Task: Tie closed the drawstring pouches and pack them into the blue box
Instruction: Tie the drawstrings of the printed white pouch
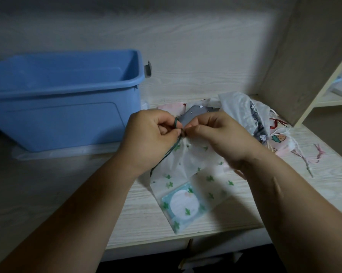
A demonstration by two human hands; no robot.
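A translucent white pouch with green cactus prints (pixel 187 186) lies on the desk in front of me, a pale blue square packet showing through its lower part. Its neck is gathered between my hands. My left hand (pixel 152 134) pinches the dark green drawstring (pixel 167 152), which loops over a finger and trails down to the left. My right hand (pixel 217 134) pinches the cord at the gathered neck, fingertip to fingertip with the left. The blue box (pixel 63 99) stands open at the left, and I see no pouch inside it.
A heap of other pouches (pixel 254 117), white, grey and pink, lies behind my right hand with loose red and pink cords. A wooden shelf upright (pixel 304 56) rises at the right. The box stands on a clear lid (pixel 67 152). The desk's front edge runs below the pouch.
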